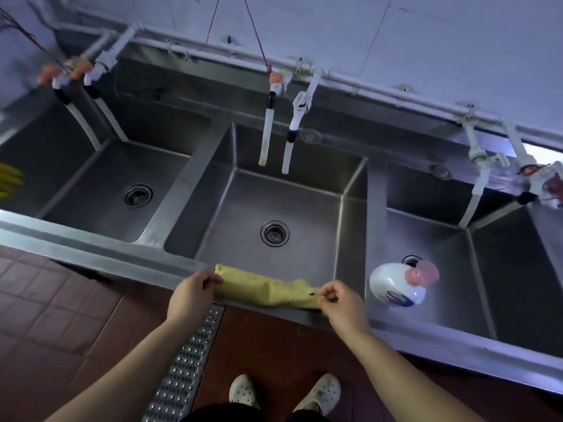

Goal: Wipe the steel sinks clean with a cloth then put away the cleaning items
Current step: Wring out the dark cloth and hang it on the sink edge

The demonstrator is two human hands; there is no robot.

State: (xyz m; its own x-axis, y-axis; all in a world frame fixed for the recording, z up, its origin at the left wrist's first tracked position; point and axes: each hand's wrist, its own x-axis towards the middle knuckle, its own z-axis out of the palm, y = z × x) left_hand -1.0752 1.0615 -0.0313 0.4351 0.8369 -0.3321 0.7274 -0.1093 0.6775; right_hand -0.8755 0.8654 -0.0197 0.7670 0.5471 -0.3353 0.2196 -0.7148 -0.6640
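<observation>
**Cloth stretched over mid sink's front rim, both hands pinching the ends**

Steel sinks, three basins in a row. Left sink [100, 190]: nothing inside but the drain. Middle sink [274, 202]: also just the drain, two tap hoses hanging in from 12 o'clock. Right sink [457, 269]: holds a white detergent bottle [396, 284] w/ pink cap, lying on its side at the basin's 9 o'clock, partly covering that drain. Bottle prob. smooth plastic, could be slippery if wet; best taken round the body.

Yellow cloth [268, 287] lies at 6 o'clock of the middle sink, along its front rim. Looks soft, light, limp; needs bunching to wipe w/ pressure.

Left hand [192, 296]: fingers curled, gripping cloth's left end. Right hand [338, 300]: fingers pinching right end.
</observation>
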